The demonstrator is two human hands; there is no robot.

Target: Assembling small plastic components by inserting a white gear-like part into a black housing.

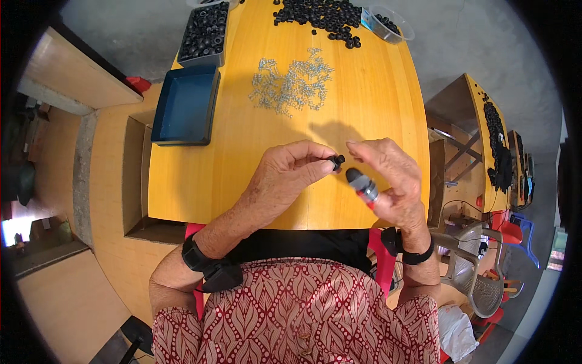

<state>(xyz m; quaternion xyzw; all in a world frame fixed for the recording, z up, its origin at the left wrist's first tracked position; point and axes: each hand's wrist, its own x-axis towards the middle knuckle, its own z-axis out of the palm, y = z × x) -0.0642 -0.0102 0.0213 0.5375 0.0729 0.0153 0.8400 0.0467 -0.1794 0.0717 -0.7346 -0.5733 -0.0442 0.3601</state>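
Note:
My left hand (282, 173) is closed in a pinch over the near part of the table. Between its thumb and fingertips sits a small black knob-like part (338, 160). Just to the right, my right hand (394, 179) is open, thumb apart from the fingers, holding nothing that I can see. A black, grey and red cover (362, 184) is wrapped round its thumb. Beyond both hands, many small silvery screw-like pieces (291, 85) lie loose on the yellow wooden table (364, 91).
An open dark blue tray (185, 106) stands at the table's left edge. Behind it, a grey bin (203, 60) holds black round parts. More black parts (321, 15) are heaped at the far edge, beside a clear round tub (391, 36). A grey chair (473, 261) stands at right.

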